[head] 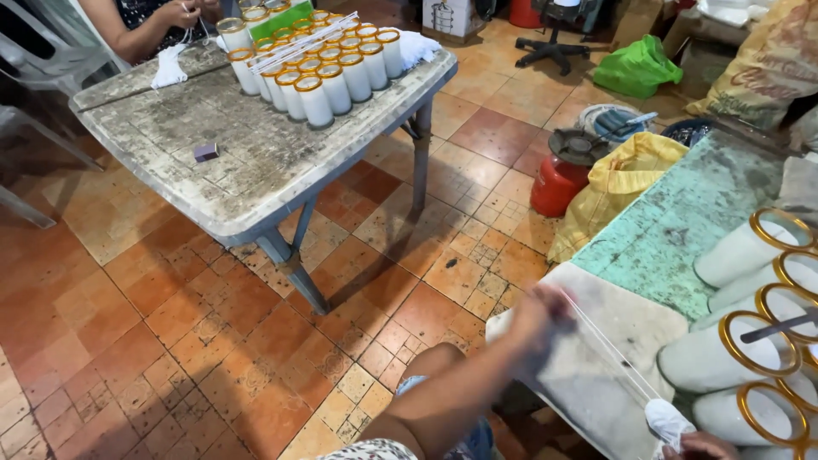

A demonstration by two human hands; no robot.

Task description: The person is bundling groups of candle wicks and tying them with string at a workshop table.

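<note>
Where the view begins at the left, a far counter (213, 162) carries a small purple block (205, 152) and a block of upright jars (317, 100) with gold rims and white fill; a co-worker's hands (186, 12) work white cord behind them. Between the counters stand a red tank (558, 183) and a yellow bag (626, 175) on the tiled floor (170, 341). The left hand (541, 317), blurred, is raised over the edge of the near counter (673, 230), its grip closed on the string (609, 349). The string runs taut, as two thin white strands, down and right to a white bundle (667, 421) at the counter edge. The right hand (704, 445) lies just beside that bundle, mostly cut off by the frame; whether its grip is closed cannot be told. Further right, gold-rimmed jars (711, 358) lie on their sides, touching one another. Judged from its look, the string is very light, soft and limp, with no stiffness except under tension; it may slip through loose fingers and tangle when slack. Take hold by pinching it between fingertips near the bundle, and support the bundle from below. The jars look like glass: heavy, smooth, breakable, and free to roll.
</note>
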